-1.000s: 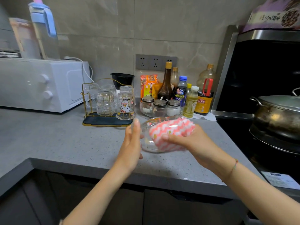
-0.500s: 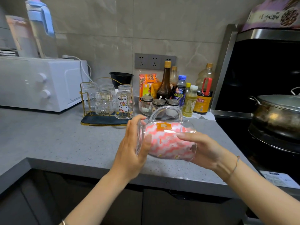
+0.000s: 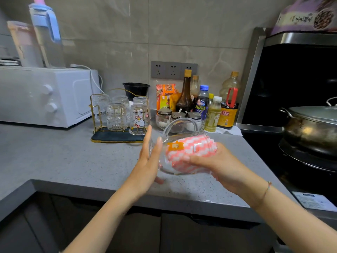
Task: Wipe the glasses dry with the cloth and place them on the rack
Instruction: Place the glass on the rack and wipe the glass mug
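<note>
- Glass mug [image 3: 175, 146] hangs on its side above the near part of the grey counter [image 3: 63, 161], handle uppermost, to the near right of the rack [image 3: 116, 137].
- Pink-and-white cloth [image 3: 197, 149] fills the mug, showing through its wall.
- Left hand [image 3: 147, 167] is spread, its fingers straight and close together, the palm flat against the mug's base at the left end.
- Right hand [image 3: 217, 165] clasps the mug's right end, fingers curled across its near side.
- Upturned glasses [image 3: 116, 116] stand on the rack, beside a white microwave [image 3: 45, 95] on the far left.
</note>
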Demonstrator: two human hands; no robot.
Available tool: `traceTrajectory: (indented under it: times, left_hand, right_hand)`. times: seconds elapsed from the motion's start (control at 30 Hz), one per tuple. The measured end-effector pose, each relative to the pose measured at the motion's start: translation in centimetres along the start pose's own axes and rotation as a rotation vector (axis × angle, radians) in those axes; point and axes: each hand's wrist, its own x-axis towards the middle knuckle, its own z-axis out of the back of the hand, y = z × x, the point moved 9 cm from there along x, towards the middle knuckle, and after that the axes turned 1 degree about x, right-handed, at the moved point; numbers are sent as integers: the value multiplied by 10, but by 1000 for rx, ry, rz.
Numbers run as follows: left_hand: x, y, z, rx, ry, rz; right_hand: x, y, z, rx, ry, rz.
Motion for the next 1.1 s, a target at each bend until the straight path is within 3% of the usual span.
traceTrajectory:
  times: [0.07, 0.13, 0.27, 0.53, 0.67, 0.9, 1.1]
  left_hand:
    - [3, 5, -2, -102, 11, 86]
    - [4, 8, 1, -56, -56, 85]
    - [1, -1, 6, 44, -170, -79]
    - [-3, -11, 6, 228, -136, -302]
    - [-6, -19, 3, 213, -128, -398]
    - [4, -9, -5, 108, -22, -181]
    - [13, 14, -2, 33, 31, 93]
  right_hand:
    - [-1, 5, 3, -72, -60, 42]
    - [-1, 9, 3, -114, -83, 67]
    - [-2, 8, -6, -91, 8, 21]
    - [-8, 3, -21, 122, 280, -64]
    - [-9, 2, -20, 212, 310, -76]
    - [-1, -4, -11, 210, 212, -72]
    - [0, -5, -6, 31, 153, -1]
